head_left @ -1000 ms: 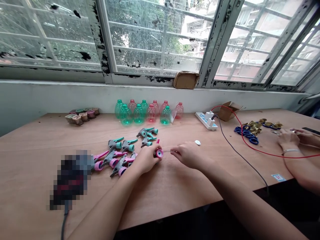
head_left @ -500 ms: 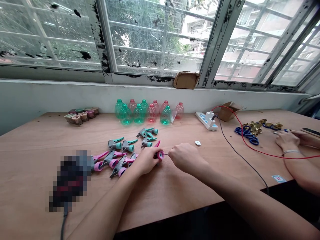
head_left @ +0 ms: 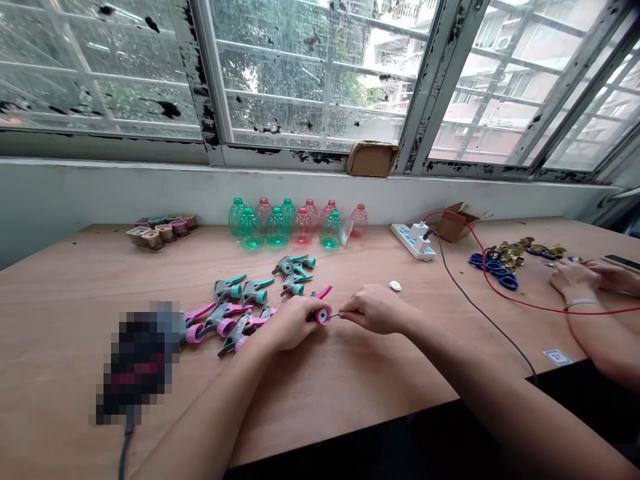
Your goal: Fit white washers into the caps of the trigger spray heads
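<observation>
My left hand [head_left: 296,323] is closed around a grey and pink trigger spray head [head_left: 323,316], whose pink screw collar faces right with a pale disc and a dark centre inside. Pinched in the fingers of my right hand [head_left: 373,309] is a thin dark rod [head_left: 335,315], too fine to name, with its tip at or just beside the collar's opening. Left of my hands lie several more spray heads, some with pink collars [head_left: 226,327] and some with teal ones [head_left: 236,291]. A small white disc [head_left: 395,286] rests beyond my right hand.
Several green bottles [head_left: 277,230] and pink bottles [head_left: 303,230] stand by the wall. A power strip [head_left: 413,243] with a red cable and a black cable lies right. A co-worker's hands [head_left: 575,280] are near blue rings [head_left: 495,267]. A pixelated object [head_left: 137,360] lies at left.
The spray head has turned slightly so its collar and trigger show more. My right hand has shifted a little right, and more of the thin rod shows.
</observation>
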A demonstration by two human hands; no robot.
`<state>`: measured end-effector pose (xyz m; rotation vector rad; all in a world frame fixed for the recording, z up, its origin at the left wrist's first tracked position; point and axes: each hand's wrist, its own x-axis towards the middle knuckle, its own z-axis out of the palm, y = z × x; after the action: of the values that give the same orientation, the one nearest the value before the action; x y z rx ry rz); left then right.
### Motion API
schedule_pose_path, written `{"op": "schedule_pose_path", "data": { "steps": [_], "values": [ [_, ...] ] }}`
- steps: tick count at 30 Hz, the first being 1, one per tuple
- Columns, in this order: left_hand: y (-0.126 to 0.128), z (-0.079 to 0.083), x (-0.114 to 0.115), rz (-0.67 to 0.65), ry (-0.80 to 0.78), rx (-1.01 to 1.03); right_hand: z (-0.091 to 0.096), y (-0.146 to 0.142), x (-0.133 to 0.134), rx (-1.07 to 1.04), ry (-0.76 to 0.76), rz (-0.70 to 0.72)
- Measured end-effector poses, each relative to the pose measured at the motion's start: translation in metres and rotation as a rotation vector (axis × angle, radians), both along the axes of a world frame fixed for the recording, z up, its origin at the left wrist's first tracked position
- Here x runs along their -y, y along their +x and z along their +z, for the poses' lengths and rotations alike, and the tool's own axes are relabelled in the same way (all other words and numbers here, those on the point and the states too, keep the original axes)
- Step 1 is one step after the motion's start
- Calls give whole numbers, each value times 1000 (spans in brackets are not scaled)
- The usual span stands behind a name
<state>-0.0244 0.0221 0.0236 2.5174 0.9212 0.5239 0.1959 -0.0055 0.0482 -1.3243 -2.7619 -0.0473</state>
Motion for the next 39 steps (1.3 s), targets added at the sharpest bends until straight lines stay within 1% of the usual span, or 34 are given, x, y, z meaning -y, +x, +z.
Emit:
{"op": "schedule_pose_path", "data": {
  "steps": [6,14,17,19,22,27,29,33,39],
  "values": [
    [-1,3,1,-11,-36,26,-12,3,-1,-132,26,73],
    [0,2,2,-18,-15,38,-36,10,0,-294,-4,46],
    [0,2,2,4,-37,47,-43,12,-2,-364,-29,58],
    [1,3,2,25,-58,46,-47,11,-2,-393,-19,58],
    [1,3,2,59,-69,49,-52,8,0,-419,31,20],
    [4,2,3,160,-68,90,-56,0,6,-449,171,-140],
    [5,2,3,179,-79,119,-56,-2,7,-466,190,-168],
    [7,1,4,182,-103,175,-58,-4,7,-564,147,-151],
    [6,1,5,155,-71,202,-60,-1,3,-722,56,-75]
  ]
}}
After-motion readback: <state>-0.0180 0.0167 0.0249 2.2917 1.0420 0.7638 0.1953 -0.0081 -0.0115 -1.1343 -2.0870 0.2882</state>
